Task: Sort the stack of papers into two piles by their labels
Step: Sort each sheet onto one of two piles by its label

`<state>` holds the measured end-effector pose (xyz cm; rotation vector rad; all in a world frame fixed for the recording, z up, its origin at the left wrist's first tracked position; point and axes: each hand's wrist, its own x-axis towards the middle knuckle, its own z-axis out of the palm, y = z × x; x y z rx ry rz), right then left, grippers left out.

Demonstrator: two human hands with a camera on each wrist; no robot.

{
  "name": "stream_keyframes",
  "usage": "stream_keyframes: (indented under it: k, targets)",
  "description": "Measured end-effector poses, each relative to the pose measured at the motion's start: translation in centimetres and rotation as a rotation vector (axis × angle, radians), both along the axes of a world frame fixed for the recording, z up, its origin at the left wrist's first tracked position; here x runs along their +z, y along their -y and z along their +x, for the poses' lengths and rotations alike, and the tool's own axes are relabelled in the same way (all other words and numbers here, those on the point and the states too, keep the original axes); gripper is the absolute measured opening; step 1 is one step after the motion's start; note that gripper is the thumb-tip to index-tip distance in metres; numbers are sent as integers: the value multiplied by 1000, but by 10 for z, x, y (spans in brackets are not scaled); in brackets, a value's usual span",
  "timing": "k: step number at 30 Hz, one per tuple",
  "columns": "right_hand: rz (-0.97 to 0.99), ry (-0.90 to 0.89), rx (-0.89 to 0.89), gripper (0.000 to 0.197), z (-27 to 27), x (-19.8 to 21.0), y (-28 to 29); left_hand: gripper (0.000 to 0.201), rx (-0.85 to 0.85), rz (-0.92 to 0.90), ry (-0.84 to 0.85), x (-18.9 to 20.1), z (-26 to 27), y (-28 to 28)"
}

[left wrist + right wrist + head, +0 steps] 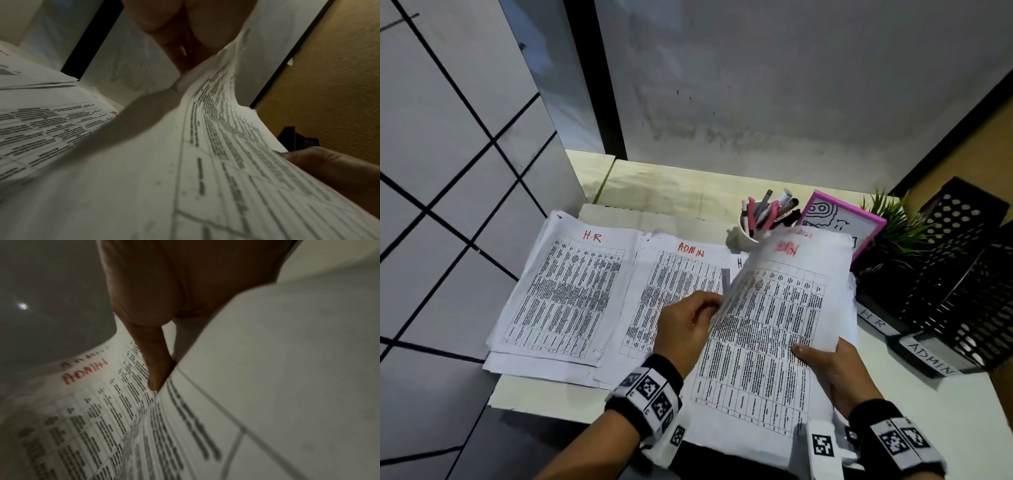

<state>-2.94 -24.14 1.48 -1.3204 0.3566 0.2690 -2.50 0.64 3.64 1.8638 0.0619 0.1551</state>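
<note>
Head view: a pale desk (945,404) against a grey wall, papers spread across it. Landmark is the ADMIN pile (671,291), lying flat mid-desk with its red label at the far edge. Left of it, overlapping its edge, lies the H.R pile (565,291), several sheets deep and slightly fanned. Right of it is the unsorted stack (763,359), its top sheet (784,291) lifted and blurred, a red label near its far edge reading roughly ADMIN.

Left hand (685,325) sits at the seam between the ADMIN pile and the stack, fingers curled onto the top sheet's left edge; left wrist view shows the fingertips (179,48) pinching that edge, paper bowing away. Right hand (835,370) grips the stack's right side, thumb on top and the other fingers hidden beneath; right wrist view shows the thumb (156,369) pressed on printed rows, the red label beyond it. Both hands closed on paper.

Beyond the ADMIN pile to the right: a white cup of pens (760,219), a pink-framed picture (839,222), a small green plant (897,229). Further right, black mesh trays (962,274) with tags reading H R and ADMIN. Both wrists carry bands with square coded markers.
</note>
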Motion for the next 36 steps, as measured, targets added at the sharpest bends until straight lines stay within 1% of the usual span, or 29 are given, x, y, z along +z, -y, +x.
stream_keyframes:
  k: [2,3,4,6,7,8,10,11,12,14,16,18,20,22,24,27,29,30,31,32,33,34,35,36]
  targets:
    - [-8,-20,-18,85,1,-2,2,22,-63,27,52,1,-7,-1]
    - [-10,-34,-30,82,1,-2,3,18,-86,-6,44,3,-11,-1]
    - [-13,-39,-38,84,0,-3,3,19,-108,-58,11,4,-16,-1]
    - [-17,-36,-40,95,-1,-4,3,34,-124,-147,-96,4,-22,1]
    - [-20,-30,-39,95,0,-5,2,37,-103,-159,-137,3,-24,3]
    - [-29,-36,-38,84,1,-6,2,38,-58,-157,-149,0,-25,3]
    - [-59,-72,-20,45,3,-1,1,41,80,-175,-156,-9,-22,-3]
    - [-96,-99,0,31,5,-2,2,43,163,-195,-170,-15,-18,-11]
    - [-147,-124,12,22,5,-3,6,45,247,-212,-191,-22,-14,-22]
    - [-286,-127,-7,13,6,-8,17,40,392,-201,-219,-33,-4,-52]
    - [-463,-101,-73,14,5,-16,32,31,471,-102,-261,-39,6,-80]
    - [-692,-94,-102,18,3,-26,48,25,500,12,-308,-47,15,-105]
    - [-917,-128,-63,31,1,-34,59,25,468,84,-335,-58,23,-124]
    - [-1054,-183,-30,37,-2,-40,64,26,439,101,-378,-69,29,-132]
    - [-1112,-231,-6,30,-5,-40,61,25,400,177,-418,-74,32,-129]
    - [-1142,-281,-2,35,-11,-42,52,25,304,305,-463,-77,33,-117]
    - [-1154,-292,-25,30,-14,-40,44,27,267,346,-476,-77,33,-108]
    - [-1170,-298,-18,30,-15,-38,42,26,259,404,-479,-76,33,-101]
    - [-1187,-308,-9,33,-14,-37,40,24,257,519,-469,-72,33,-92]
    - [-1200,-319,-10,36,-14,-39,40,23,270,642,-433,-66,32,-79]
    - [-1204,-336,-16,36,-14,-40,40,24,286,711,-363,-61,31,-65]
    - [-1208,-359,-14,37,-13,-42,41,25,274,705,-288,-55,28,-49]
    - [-1207,-387,-12,39,-12,-43,41,27,218,633,-238,-52,26,-32]
    - [-1212,-421,-10,41,-11,-45,41,31,124,519,-234,-52,23,-15]
